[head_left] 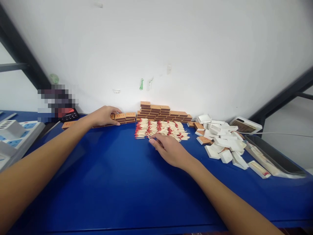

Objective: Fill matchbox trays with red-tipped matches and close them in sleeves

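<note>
Lying before the stacked matchboxes (pixel 155 109), many red-headed matches (pixel 144 125) cover a part of the blue table (pixel 117 182). The right hand (pixel 170 150) is at their front edge, thumb and forefinger near together; whether they pinch one, I cannot tell. The left hand (pixel 105 116) curves over the matchbox row (pixel 130 116), its grip also unclear. To the right, white trays (pixel 222 141) lie heaped.
</note>
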Available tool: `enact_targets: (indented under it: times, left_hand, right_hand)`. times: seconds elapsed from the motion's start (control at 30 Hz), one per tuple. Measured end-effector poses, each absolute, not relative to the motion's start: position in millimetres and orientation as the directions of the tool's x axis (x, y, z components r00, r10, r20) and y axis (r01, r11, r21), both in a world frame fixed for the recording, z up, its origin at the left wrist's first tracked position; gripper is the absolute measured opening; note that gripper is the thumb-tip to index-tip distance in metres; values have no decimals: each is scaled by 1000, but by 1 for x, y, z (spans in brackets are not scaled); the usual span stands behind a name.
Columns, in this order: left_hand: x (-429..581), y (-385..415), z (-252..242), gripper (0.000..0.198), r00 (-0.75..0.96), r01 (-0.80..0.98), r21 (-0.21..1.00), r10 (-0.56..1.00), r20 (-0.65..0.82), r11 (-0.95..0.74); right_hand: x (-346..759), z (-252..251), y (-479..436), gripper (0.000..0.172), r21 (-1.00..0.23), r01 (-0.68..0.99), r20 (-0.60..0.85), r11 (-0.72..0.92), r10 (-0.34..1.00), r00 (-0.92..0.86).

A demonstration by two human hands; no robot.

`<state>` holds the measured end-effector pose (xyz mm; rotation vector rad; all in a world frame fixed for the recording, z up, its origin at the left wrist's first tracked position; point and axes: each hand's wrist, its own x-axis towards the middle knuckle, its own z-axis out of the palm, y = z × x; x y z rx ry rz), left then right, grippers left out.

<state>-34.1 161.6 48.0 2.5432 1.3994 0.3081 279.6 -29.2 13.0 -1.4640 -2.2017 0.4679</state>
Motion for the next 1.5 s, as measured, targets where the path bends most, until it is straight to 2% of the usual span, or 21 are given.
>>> enact_targets:
  times: [0.5, 0.73, 0.87, 1.17, 1.37, 1.5]
  left_hand:
    - [-30, 157, 48, 84, 506, 805, 311, 859, 84, -505]
    - [-20, 159, 48, 70, 536, 749, 368, 830, 152, -551]
    - [-6, 165, 50, 60, 566, 731, 356, 808, 161, -583]
    - [7, 169, 53, 48, 567, 738, 337, 808, 162, -585]
    - [3, 170, 53, 51, 555, 755, 314, 816, 161, -575]
    - [5, 170, 54, 63, 553, 772, 287, 822, 135, -567]
  right_hand:
    - [280, 13, -29, 34, -503, 788, 158, 356, 934, -321]
    - [281, 11, -29, 34, -511, 781, 170, 359, 933, -318]
    - [281, 12, -28, 33, -514, 776, 180, 366, 930, -320]
    - [281, 14, -28, 33, -511, 782, 174, 357, 934, -312]
    - [281, 16, -28, 35, -484, 809, 145, 333, 943, -301]
    - [281, 17, -28, 34, -479, 818, 134, 319, 947, -291]
